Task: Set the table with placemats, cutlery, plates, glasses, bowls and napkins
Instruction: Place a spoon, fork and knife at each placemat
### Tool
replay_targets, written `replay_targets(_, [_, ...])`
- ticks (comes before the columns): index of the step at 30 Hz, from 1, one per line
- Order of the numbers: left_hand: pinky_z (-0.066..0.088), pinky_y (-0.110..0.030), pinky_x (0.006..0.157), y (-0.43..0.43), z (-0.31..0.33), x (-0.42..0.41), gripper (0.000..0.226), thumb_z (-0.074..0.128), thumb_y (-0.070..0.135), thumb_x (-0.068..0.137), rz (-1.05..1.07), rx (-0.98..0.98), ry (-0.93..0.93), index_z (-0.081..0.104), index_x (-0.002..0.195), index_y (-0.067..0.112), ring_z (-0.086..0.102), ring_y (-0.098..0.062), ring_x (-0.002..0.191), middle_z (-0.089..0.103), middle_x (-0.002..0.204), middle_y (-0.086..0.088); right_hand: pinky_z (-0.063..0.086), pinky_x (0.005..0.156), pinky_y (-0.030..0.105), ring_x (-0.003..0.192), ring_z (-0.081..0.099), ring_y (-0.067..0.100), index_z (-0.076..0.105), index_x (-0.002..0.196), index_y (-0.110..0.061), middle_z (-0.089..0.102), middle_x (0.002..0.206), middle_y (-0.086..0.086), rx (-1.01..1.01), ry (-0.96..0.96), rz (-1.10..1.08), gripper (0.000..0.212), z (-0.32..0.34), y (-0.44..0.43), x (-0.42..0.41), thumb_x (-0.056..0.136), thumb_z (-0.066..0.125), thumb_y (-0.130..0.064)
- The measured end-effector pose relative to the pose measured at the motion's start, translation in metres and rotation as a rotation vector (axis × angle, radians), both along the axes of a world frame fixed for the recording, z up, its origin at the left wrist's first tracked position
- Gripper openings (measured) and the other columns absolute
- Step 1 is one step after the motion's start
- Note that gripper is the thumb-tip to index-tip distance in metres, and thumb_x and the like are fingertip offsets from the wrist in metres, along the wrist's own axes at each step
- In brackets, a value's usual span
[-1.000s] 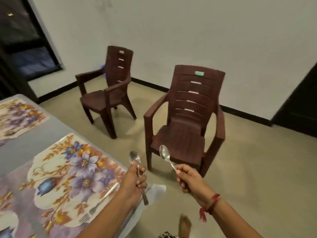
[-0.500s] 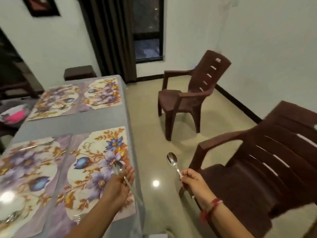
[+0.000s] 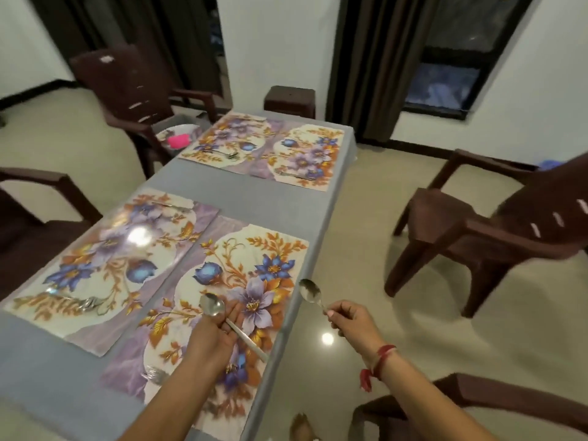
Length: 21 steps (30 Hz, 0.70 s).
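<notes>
My left hand holds a steel spoon low over the near right floral placemat, bowl pointing away, handle running back past my palm. My right hand pinches a second spoon by its handle, raised just off the table's right edge. A fork lies at the near end of that same placemat. The near left placemat carries cutlery at its near end. Two more placemats lie at the far end, each with cutlery on it.
The grey table runs away from me. Brown plastic chairs stand at the right, far left and near right. A chair seat at the far left holds a plate and something pink. A brown stool stands beyond the table.
My view has swung left from the chairs onto the whole table. My left hand has brought its spoon down over the near right placemat. My right hand still holds its spoon raised.
</notes>
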<state>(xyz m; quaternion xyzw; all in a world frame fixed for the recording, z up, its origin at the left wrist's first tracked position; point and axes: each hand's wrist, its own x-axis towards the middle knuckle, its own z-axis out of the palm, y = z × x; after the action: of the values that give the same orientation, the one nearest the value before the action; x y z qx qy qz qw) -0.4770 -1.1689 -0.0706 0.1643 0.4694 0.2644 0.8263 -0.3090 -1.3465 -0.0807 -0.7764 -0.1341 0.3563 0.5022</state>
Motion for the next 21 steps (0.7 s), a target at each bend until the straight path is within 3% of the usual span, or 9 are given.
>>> replay_targets(4, [0.057,-0.023,0.067,0.004,-0.003,0.008,0.035,0.033,0.006,0.101,0.131,-0.007,0.024,0.043,0.133,-0.004,0.062,-0.017,0.091,0.062,0.105,-0.012,0.040,0.059,0.023,0.062,0.045,0.014,0.061,0.074,-0.012,0.053,0.064,0.001,-0.004,0.031,0.109,0.021,-0.010,0.042,0.031,0.091,0.054,-0.001])
replay_targets(9, [0.049,-0.032,0.089,-0.021,0.012,0.012,0.026,0.034,0.003,0.100,0.196,-0.005,0.070,0.050,0.120,0.004,0.061,-0.019,0.092,0.064,0.099,-0.012,0.040,0.058,0.023,0.060,0.044,0.014,0.062,0.077,-0.012,0.054,0.066,0.003,-0.024,0.077,0.231,0.019,-0.030,0.083,0.040,0.091,0.054,-0.001])
replay_targets(16, [0.051,-0.033,0.084,-0.020,0.002,-0.009,0.035,0.034,0.000,0.099,0.378,-0.027,0.049,0.045,0.132,-0.003,0.062,-0.025,0.097,0.062,0.109,-0.017,0.042,0.059,0.025,0.064,0.050,0.016,0.063,0.076,-0.010,0.058,0.065,0.002,-0.033,0.074,0.355,0.017,-0.040,0.146,0.041,0.089,0.057,-0.001])
replay_targets(19, [0.058,-0.028,0.070,-0.014,0.001,-0.014,0.028,0.035,0.001,0.099,0.459,-0.009,0.063,0.051,0.123,-0.001,0.070,-0.021,0.082,0.064,0.109,-0.019,0.044,0.063,0.025,0.069,0.053,0.016,0.061,0.071,-0.010,0.059,0.072,0.003,-0.069,-0.009,0.393,0.020,-0.043,0.181,0.055,0.087,0.056,0.001])
replay_targets(21, [0.057,-0.030,0.073,-0.010,-0.001,-0.015,0.032,0.034,0.002,0.100,0.498,-0.007,0.066,0.047,0.129,-0.001,0.068,-0.021,0.085,0.064,0.106,-0.017,0.044,0.063,0.025,0.067,0.054,0.016,0.063,0.072,-0.012,0.061,0.073,0.003,-0.103,-0.062,0.439,0.022,-0.045,0.208,0.067,0.087,0.055,0.001])
